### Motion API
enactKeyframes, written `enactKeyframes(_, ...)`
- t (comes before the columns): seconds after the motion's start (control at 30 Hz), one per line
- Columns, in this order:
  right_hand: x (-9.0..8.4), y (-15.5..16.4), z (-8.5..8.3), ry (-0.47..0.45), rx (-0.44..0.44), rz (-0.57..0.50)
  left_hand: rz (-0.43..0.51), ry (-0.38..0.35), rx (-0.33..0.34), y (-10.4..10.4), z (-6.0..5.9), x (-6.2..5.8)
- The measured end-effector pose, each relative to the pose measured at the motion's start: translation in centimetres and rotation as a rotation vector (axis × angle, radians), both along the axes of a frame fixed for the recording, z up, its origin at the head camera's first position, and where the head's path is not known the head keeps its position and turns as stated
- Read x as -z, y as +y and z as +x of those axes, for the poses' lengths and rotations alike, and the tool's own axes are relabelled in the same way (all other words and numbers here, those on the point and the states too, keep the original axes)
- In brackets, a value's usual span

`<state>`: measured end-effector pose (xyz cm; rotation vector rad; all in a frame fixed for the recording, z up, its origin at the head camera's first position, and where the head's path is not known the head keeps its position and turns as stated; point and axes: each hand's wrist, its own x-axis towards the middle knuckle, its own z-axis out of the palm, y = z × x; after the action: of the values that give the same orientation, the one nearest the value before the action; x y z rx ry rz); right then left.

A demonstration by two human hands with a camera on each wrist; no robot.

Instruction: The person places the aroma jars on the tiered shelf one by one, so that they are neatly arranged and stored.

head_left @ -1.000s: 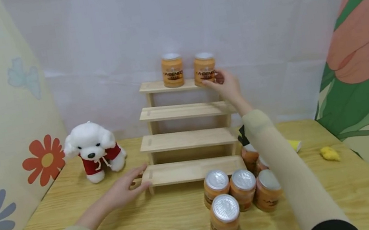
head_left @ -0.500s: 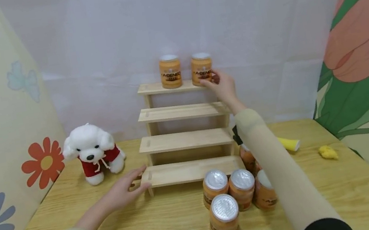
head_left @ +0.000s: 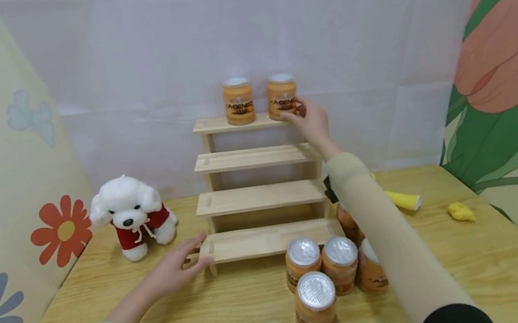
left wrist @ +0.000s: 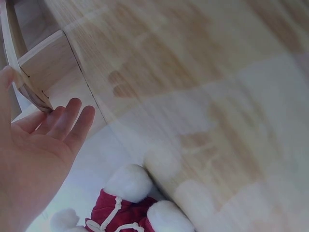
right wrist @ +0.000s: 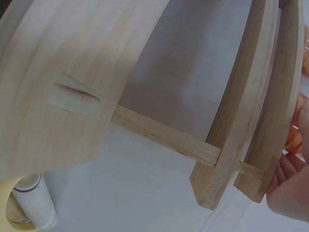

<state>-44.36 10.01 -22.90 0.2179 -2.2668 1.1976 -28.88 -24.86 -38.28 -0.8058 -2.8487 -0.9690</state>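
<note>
The right hand (head_left: 311, 117) reaches up to the top step of the stepped wooden rack (head_left: 261, 195) and grips the right jar (head_left: 282, 96), fingers curled round its side. The jar stands upright on that step, just beside a second jar (head_left: 238, 100). The left hand (head_left: 172, 268) lies open, fingers straight, resting against the left end of the bottom step and steadying the rack.

To do this step well, the jar should probably sit flat and well back from the front edge, with a gap to its neighbour so a nudge does not topple it. The fingers would best let go gently and draw straight back. The left hand's bracing looks worthwhile, since the rack is light and tall.

More jars (head_left: 314, 304) stand clustered on the table (head_left: 244, 322) by the right forearm, which hides part of that group, so their count cannot be told. The right wrist view shows only the rack's underside and a fingertip; the grip itself is barely seen there. The left wrist view is blurred and catches the toy dog (head_left: 131, 214) only in part
</note>
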Motion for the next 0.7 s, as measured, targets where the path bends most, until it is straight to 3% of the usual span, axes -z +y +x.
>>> enactKeyframes(0.27, -0.1, 0.8, 0.4, -0.079, -0.082, -0.090, -0.008, -0.005, 0.004, 0.0, -0.5, 0.1)
enactKeyframes(0.37, -0.5, 1.4, 0.8, -0.109, -0.113, -0.006, -0.008, -0.004, 0.000, 0.1, -0.6, 0.1)
enactKeyframes(0.57, -1.0, 2.9, 1.9, -0.157, -0.202, 0.283, -0.026, 0.014, -0.006, 0.1, -0.9, 0.0)
enactKeyframes(0.7, -1.3, 4.1, 2.9, -0.187, -0.274, 0.371, -0.028, 0.029, -0.005, 0.2, -1.1, 0.0)
